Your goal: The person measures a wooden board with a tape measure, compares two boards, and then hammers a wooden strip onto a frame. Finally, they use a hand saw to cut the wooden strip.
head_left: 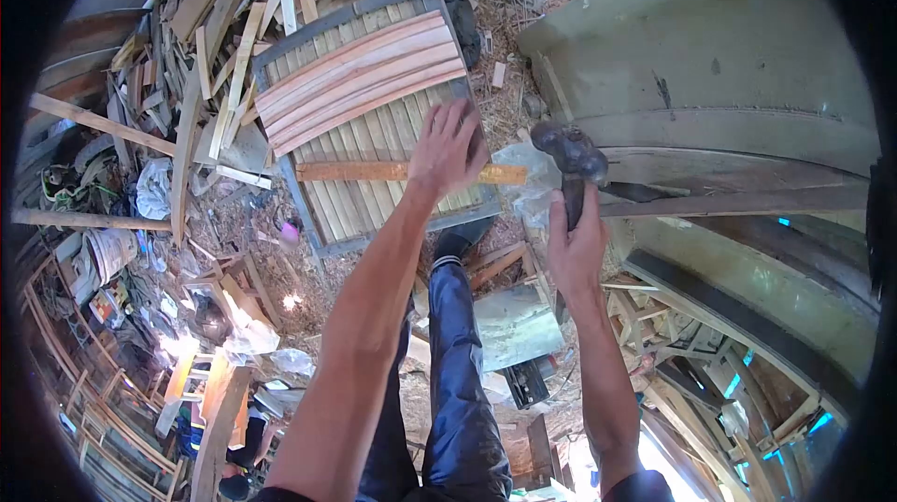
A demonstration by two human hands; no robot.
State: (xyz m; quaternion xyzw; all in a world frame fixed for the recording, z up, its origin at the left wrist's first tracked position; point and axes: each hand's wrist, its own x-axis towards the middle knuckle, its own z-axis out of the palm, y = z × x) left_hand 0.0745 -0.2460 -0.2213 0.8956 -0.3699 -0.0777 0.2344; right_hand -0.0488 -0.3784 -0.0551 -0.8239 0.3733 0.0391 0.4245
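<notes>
The right hand (575, 245) is closed around the handle of a hammer (572, 151), thumb laid along the near side; the dark, heavy head is raised at the top of the grip, to the right of the slatted panel (374, 207). The left hand (447, 151) is over the right part of that panel, fingers slightly spread and bent, pointing away from the wearer. A narrow orange-brown strip (350, 171) runs crosswise beneath this hand — whether palm or fingers press on it cannot be told from this view.

The strip lies across the slats, its right end projecting past the grey frame towards a crumpled plastic sheet (530, 186). Further up the panel, several reddish planks (364, 72) lie side by side, roughly crosswise to the slats and apart from the strip.

A dark shoe (464, 238) is at the panel's near edge, below blue trousers (456, 362). Left of the panel is a disordered heap of scrap wood (215, 44); a small pink object (290, 232) lies on the littered ground nearby. To the right stands a large greenish curved surface (710, 44) — scuffed, with dark marks.
</notes>
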